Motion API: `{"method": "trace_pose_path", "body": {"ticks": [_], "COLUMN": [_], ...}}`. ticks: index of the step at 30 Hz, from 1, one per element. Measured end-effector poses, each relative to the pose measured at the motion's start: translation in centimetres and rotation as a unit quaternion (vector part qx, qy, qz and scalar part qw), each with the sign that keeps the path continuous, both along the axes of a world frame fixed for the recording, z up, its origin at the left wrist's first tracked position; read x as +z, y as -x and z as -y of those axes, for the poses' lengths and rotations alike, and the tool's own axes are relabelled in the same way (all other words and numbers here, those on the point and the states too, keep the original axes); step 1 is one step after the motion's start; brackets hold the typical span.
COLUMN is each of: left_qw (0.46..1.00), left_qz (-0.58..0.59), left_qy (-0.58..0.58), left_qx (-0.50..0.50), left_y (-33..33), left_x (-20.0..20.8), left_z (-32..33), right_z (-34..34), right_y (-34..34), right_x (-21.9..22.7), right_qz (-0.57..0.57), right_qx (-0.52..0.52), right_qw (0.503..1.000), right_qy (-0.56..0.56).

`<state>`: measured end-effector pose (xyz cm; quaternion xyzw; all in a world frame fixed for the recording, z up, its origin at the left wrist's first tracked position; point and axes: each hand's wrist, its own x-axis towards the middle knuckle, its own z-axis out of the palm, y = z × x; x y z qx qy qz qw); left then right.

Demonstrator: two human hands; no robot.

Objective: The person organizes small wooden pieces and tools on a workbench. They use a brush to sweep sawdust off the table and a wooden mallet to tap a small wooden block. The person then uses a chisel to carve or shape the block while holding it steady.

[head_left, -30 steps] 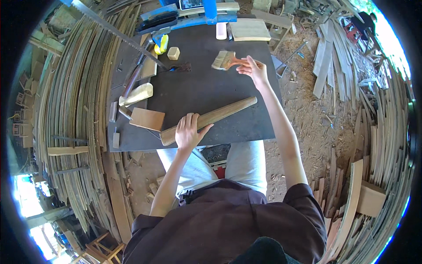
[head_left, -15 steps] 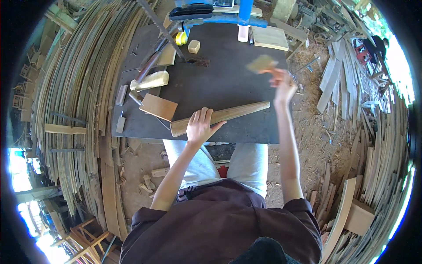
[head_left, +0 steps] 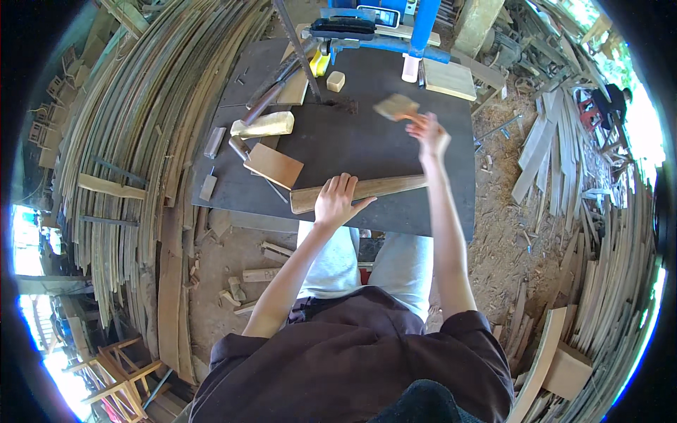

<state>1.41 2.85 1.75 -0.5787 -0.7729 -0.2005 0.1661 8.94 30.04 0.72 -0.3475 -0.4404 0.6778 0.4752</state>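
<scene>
Flat brush [head_left: 396,107], its orange handle in the fingers of the right hand [head_left: 432,137], is held over the dark worktop [head_left: 331,149], bristles pointing left and slightly blurred. The right grip is closed on the handle, while the left hand [head_left: 334,202] lies across the thicker end of a long wooden bar [head_left: 392,186], its grip spanning the wood with fingers over the far side and thumb stretched out along the near one. The right forearm crosses in front of the bar's other end. Left of the bar, close to its thick end, rests a brown wooden board [head_left: 273,166]; beyond it lies a pale shaped wood piece [head_left: 263,125]. A small wooden block [head_left: 336,82] sits farther back, near a saw blade [head_left: 299,51], and a pale flat board [head_left: 450,80] occupies the far right corner. Long timber strips [head_left: 130,130] are stacked to the left.
</scene>
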Motion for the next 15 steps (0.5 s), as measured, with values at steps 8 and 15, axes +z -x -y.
{"method": "trace_pose_path", "body": {"ticks": [8,15], "left_qw": [0.999,1.0], "left_qz": [-0.008,0.002], "left_qy": [-0.051,-0.027], "left_qx": [-0.012,-0.001], "left_y": [-0.3,-0.3], "left_x": [-0.1,0.3], "left_z": [-0.4,-0.4], "right_z": [-7.0,6.4], "right_y": [-20.0,-1.7], "right_x": [1.0,5.7], "right_qz": [0.121,0.109], "right_qx": [-0.282,0.078], "right_qw": [0.944,0.981], "right_qy": [-0.12,-0.139]}}
